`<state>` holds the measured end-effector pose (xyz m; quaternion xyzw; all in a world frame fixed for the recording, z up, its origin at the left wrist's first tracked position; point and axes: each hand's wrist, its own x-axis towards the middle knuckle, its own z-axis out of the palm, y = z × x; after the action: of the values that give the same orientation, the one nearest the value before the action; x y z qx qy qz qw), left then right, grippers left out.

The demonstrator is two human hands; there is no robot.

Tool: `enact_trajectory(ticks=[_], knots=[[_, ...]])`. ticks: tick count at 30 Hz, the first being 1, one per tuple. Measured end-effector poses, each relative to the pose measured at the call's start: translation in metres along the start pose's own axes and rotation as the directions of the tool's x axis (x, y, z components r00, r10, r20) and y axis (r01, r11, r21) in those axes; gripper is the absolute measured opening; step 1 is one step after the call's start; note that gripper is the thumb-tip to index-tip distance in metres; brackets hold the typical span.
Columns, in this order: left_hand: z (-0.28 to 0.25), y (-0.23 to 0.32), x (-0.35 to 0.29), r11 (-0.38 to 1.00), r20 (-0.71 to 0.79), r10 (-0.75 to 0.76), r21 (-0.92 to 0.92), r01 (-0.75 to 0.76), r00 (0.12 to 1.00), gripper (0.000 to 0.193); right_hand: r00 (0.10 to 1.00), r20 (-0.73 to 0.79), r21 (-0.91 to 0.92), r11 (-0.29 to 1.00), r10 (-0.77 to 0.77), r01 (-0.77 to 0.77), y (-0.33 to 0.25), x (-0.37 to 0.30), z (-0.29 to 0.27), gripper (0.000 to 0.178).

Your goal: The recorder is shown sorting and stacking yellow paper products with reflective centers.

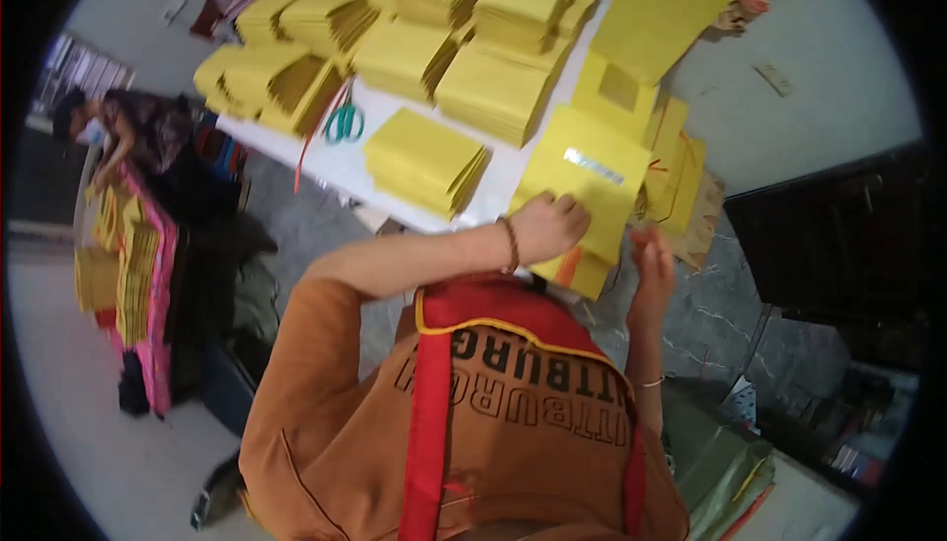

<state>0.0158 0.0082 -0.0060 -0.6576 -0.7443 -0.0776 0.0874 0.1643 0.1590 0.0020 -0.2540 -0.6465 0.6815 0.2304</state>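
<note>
A flat yellow paper bag (582, 171) with a pale printed strip lies at the table's near right edge. On its lower part rests my left hand (550, 228), fingers curled in and knuckles up; whether anything is inside them is hidden. My right hand (653, 270) is just off the bag's right edge, slightly blurred, its fingers pointing up and a little apart, with nothing seen in them. To the left of the bag sits a stack of folded yellow paper (424, 161). More yellow bags with orange cords (676, 171) hang or lie beyond the right edge.
Several yellow paper stacks (498, 92) cover the far part of the white table (395, 202). Teal-handled scissors (344, 124) lie near its left edge. Another person (148, 137) works at a pink-covered table (158, 285) on the left. A dark cabinet (824, 235) stands right.
</note>
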Motion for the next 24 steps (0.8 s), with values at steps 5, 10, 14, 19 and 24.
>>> enact_trajectory(ticks=[5, 10, 14, 19, 24], knots=[[-0.032, -0.017, -0.008, 0.996, -0.275, -0.045, -0.081, 0.024, 0.960, 0.042, 0.986, 0.031, -0.055, 0.984, -0.166, 0.167, -0.018, 0.003, 0.015, 0.034], [-0.075, -0.077, -0.072, 0.993, -0.471, -0.091, -0.109, 0.045, 0.878, 0.039, 0.909, 0.113, -0.057, 0.910, -0.402, 0.410, -0.037, -0.006, 0.036, 0.033], [-0.063, -0.133, -0.134, 0.983, -0.402, -0.174, -0.016, 0.183, 0.899, 0.041, 0.686, 0.613, 0.321, 0.917, -0.393, 0.238, -0.050, -0.020, 0.075, 0.043], [-0.019, -0.155, -0.162, 0.972, -0.069, -0.235, -0.023, 0.234, 0.970, 0.050, 0.748, 0.657, -0.028, 0.995, 0.088, -0.093, -0.019, -0.048, 0.178, 0.060], [-0.008, -0.158, -0.176, 0.985, 0.066, -0.145, -0.081, 0.150, 0.987, 0.050, 0.947, 0.144, 0.171, 0.936, 0.286, -0.308, 0.066, -0.021, 0.252, 0.072]])
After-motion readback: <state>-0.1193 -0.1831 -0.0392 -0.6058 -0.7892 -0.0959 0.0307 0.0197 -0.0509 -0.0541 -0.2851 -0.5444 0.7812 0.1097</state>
